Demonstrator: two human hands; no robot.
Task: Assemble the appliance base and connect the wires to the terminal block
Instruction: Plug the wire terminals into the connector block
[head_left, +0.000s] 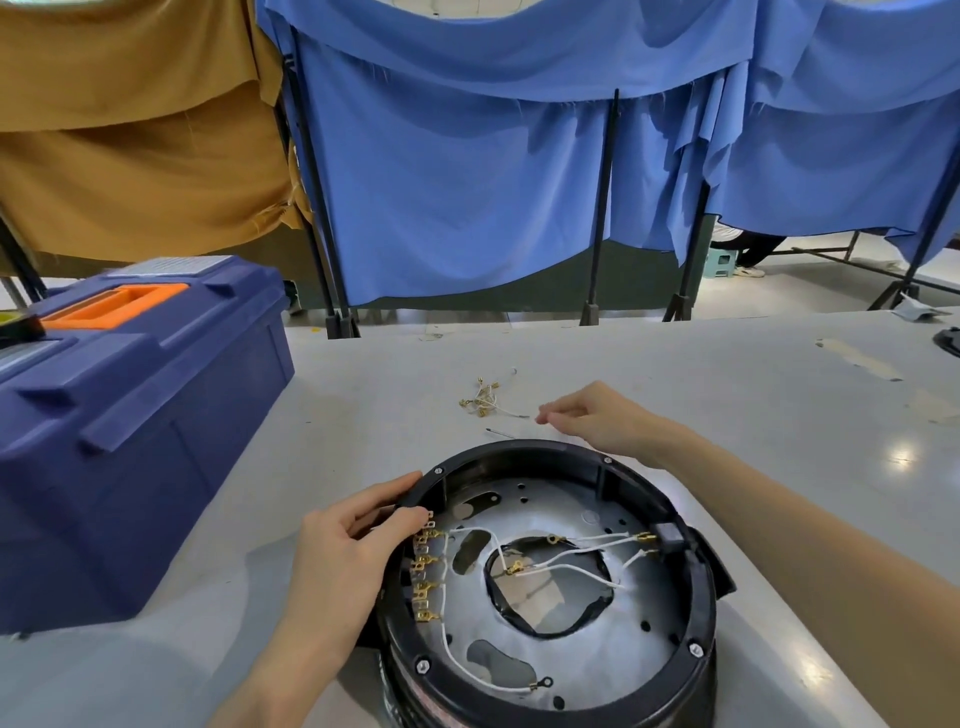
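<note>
A person's left hand (348, 551) grips the left rim of a round black appliance base (524, 451) that stands on a pale grey counter (753, 415). The fingers (395, 486) are curled over the rim's edge, and one fingertip touches the top of the terminal block (426, 571). This is a column of brass tabs fixed inside the base's left wall.

Several white wires (571, 558) with brass ends cross the base's silver metal floor, running from the block toward the central opening and the right wall. One wire with a ring terminal (543, 682) loops loose along the base's near side.

The right hand (597, 415) rests on the counter just beyond the base's far rim, its fingertips drawn together. Whether they pinch anything cannot be told. Just beside those fingertips, farther beyond the base, lies a small bundle of loose wires (483, 399) with brass terminals. A thin dark pin (500, 432) lies between that bundle and the base.

A dark blue toolbox (140, 441) with an orange handle (114, 306) sits on the counter to the left of the base. Blue curtains (467, 182) and a tan cloth (130, 130) hang on black frames behind the counter.
</note>
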